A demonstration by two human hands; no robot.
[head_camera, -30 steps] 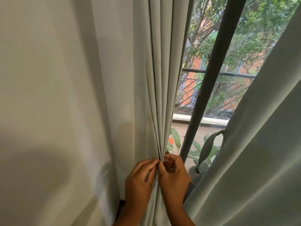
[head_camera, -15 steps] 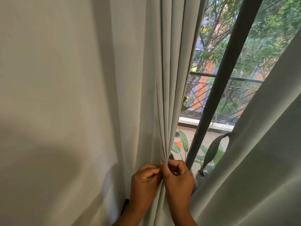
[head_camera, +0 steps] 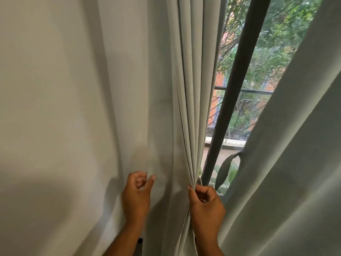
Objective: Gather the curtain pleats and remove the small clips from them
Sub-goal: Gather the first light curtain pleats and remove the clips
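Curtain pleats (head_camera: 191, 111), clips hidden among folds

Open air left of the gathered curtain pleats (head_camera: 191, 126), in front of the flat pale curtain panel (head_camera: 73, 108); left hand (head_camera: 136, 194) there, clear of the folds, fingers loosely curled. Right of the pleats, only a narrow gap, pinched by right hand (head_camera: 204, 204) at the fold edges. Further right: dark window frame (head_camera: 232, 93), a plant leaf (head_camera: 224, 169), and the slanting second curtain (head_camera: 286, 163) closing that side.
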